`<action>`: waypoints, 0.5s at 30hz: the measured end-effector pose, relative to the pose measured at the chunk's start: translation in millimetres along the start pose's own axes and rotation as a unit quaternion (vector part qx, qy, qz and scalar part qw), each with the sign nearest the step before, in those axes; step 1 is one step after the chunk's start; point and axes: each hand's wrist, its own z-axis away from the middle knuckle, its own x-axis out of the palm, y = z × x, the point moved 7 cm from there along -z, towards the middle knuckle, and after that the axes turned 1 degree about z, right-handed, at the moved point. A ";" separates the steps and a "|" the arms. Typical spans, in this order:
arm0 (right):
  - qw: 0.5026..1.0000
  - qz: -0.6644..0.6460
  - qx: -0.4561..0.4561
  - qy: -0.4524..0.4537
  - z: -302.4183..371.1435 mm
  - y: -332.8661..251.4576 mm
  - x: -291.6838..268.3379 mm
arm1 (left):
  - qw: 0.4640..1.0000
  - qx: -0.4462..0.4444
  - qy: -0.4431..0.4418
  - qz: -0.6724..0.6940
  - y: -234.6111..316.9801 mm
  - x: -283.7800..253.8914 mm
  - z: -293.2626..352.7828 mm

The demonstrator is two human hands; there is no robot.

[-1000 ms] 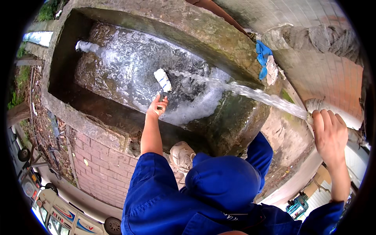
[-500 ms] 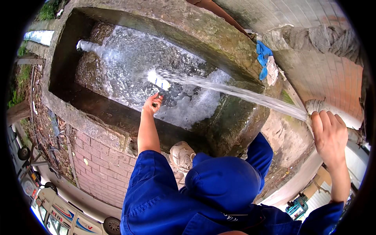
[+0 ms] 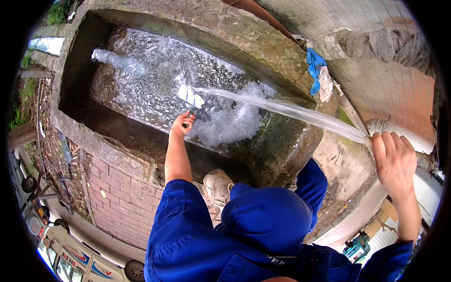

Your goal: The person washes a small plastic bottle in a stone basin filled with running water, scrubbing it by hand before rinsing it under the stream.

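Observation:
My left hand [image 3: 182,123] reaches over a stone trough [image 3: 105,146] and is closed round the dark handle of a brush-like tool [image 3: 190,97]. Its white head has blue marks; foam and spray partly hide it, so its exact kind is unclear. From the right, a strong water jet [image 3: 291,111] crosses the trough and strikes the head. My right hand [image 3: 395,162] grips the hose end [image 3: 369,144] where that jet comes out; the fingers mostly cover the hose. Below the tool's head, foamy water [image 3: 235,122] runs over the trough bottom.
At the trough's far left a white pipe mouth [image 3: 96,55] also pours water. Blue and pale cloths [image 3: 317,70] hang on the right rim, near a wrapped pipe [image 3: 376,47]. Brick paving [image 3: 117,202] lies at lower left, with a parked van [image 3: 80,256] beyond.
The splash on the tool's white head has shrunk, and more of the head shows. Spray now fans out behind it. My right hand has shifted very slightly left; the left hand stays put.

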 end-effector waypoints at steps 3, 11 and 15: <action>1.000 -0.002 -0.001 0.003 0.4 -0.3 -1.5 | 1.000 0.002 -0.003 -0.010 3.3 -2.1 -1.4; 1.000 0.002 -0.007 -0.003 1.8 -1.5 0.4 | 1.000 0.007 0.006 -0.013 6.9 -6.5 -3.5; 1.000 0.001 -0.019 -0.010 3.1 -2.5 -0.3 | 1.000 -0.003 0.002 -0.008 5.4 -6.6 -4.0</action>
